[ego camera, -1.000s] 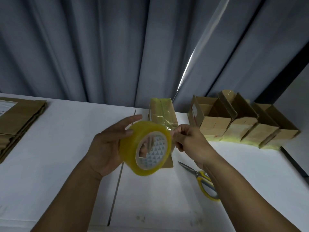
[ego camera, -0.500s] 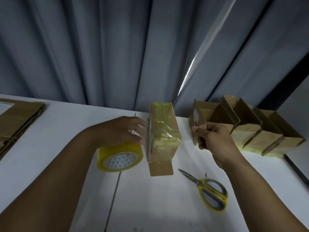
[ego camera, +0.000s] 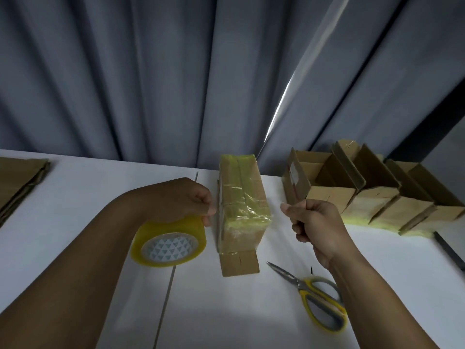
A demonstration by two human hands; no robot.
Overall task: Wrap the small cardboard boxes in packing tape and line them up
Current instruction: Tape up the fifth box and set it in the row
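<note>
Left hand (ego camera: 176, 200) grips tape roll (ego camera: 173, 229) beside part-wrapped box (ego camera: 241, 205). Right hand (ego camera: 314, 222) curled, contents indiscernible. Flat cardboard (ego camera: 20, 180) cropped at left.

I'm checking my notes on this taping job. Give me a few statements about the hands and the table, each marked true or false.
1. The left hand grips the tape roll. True.
2. The scissors lie to the left of the box between the hands. False: they lie to its right, by the right forearm.
3. The right hand holds the scissors. False: its fingers are curled above the table, apart from the scissors.
4. The box between the hands is taped, with its near end bare cardboard. True.
5. A row of boxes stands at the right by the curtain. True.
</note>
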